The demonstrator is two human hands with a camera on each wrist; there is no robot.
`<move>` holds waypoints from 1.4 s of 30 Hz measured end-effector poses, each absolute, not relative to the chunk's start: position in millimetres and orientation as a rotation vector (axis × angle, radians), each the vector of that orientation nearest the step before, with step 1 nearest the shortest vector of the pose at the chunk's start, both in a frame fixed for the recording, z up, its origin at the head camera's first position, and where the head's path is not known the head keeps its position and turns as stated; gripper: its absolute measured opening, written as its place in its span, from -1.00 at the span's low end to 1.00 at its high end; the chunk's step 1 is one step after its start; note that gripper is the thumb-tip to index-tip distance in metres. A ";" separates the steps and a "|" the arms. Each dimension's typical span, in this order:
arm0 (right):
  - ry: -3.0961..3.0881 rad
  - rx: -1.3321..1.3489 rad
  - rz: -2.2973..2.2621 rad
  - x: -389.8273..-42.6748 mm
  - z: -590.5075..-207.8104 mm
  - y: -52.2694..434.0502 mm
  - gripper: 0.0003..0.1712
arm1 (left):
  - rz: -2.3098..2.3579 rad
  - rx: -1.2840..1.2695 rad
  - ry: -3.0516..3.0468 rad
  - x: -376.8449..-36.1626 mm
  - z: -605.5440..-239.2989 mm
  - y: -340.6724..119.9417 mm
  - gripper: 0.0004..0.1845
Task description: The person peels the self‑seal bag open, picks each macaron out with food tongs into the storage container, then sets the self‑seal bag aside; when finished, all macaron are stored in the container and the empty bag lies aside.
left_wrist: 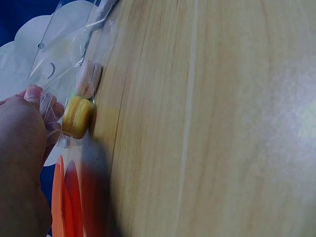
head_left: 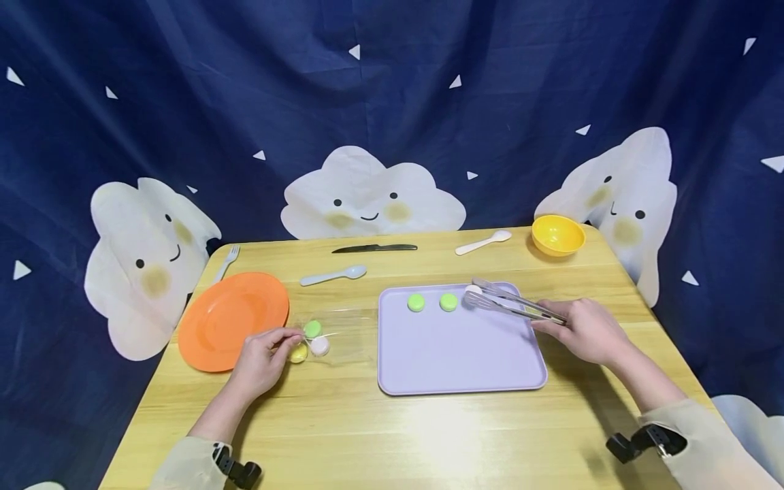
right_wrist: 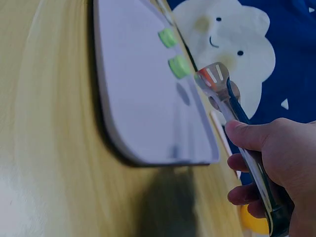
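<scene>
Head view alone shows knife (head_left: 374,248), bowl (head_left: 557,235)

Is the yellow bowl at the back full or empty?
Empty, as far as it shows. The head view looks into the yellow bowl and only its bare yellow inside appears; its near wall hides part of the bottom.

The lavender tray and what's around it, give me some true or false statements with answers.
1. Two green macarons lie on the lavender plastic tray. True.
2. The right hand holds metal tongs. True.
3. The left hand holds the black knife. False: it pinches a clear plastic bag of macarons; the knife lies at the table's far edge.
4. The round orange plate carries a macaron. False: it carries nothing.
5. The yellow bowl stands at the far right. True.
</scene>
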State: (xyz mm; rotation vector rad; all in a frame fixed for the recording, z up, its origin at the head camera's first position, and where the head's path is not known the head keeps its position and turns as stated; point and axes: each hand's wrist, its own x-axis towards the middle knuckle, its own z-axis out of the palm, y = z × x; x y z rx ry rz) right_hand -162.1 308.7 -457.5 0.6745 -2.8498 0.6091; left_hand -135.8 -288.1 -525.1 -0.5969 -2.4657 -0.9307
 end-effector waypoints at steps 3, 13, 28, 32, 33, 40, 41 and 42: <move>-2.858 0.661 0.581 -159.6 -462.3 315.8 -0.55 | -0.935 -0.592 -2.473 -135.4 -525.0 -288.2 -0.80; -2.922 0.603 0.548 -159.4 -468.9 319.4 -0.45 | -0.938 -0.598 -2.473 -135.6 -522.3 -286.1 -0.81; -2.632 1.039 0.762 -166.7 -463.9 219.4 -0.77 | -0.956 -0.581 -2.477 -135.5 -524.4 -289.2 -0.83; -2.655 1.120 0.740 -171.2 -468.5 185.1 -0.78 | -0.958 -0.576 -2.477 -135.4 -524.3 -290.2 -0.83; -2.664 1.137 0.734 -172.4 -469.9 177.4 -0.78 | -0.958 -0.576 -2.476 -135.4 -524.2 -290.3 -0.83; -2.720 1.206 0.700 -181.8 -477.6 137.3 -0.79 | -0.970 -0.582 -2.468 -135.3 -523.4 -290.7 -0.83; -2.723 1.214 0.706 -183.0 -478.0 133.1 -0.80 | -0.968 -0.583 -2.467 -135.2 -523.4 -290.9 -0.83; -2.723 1.222 0.712 -184.3 -478.2 129.1 -0.81 | -0.967 -0.584 -2.467 -135.1 -523.5 -291.1 -0.83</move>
